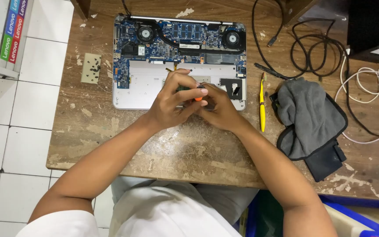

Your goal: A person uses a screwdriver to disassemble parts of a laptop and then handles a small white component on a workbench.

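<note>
An opened laptop [145, 87] lies upside down on a worn wooden table [189, 149], its blue circuit board [180, 37] and two fans exposed. Both my hands meet over its lower middle. My left hand [174, 98] pinches a small flat dark part, possibly a circuit component, of which only an edge shows. My right hand [218, 107] closes on a small tool with an orange handle [197, 99], touching that same part. The fingers hide most of both items.
A yellow-handled tool [262, 105] lies right of the laptop beside a grey cloth [310, 118] on a black pouch. Black and white cables [321, 48] coil at the back right. A small pad with several dark screws [91, 68] sits left. White tiled floor lies beyond the table's left edge.
</note>
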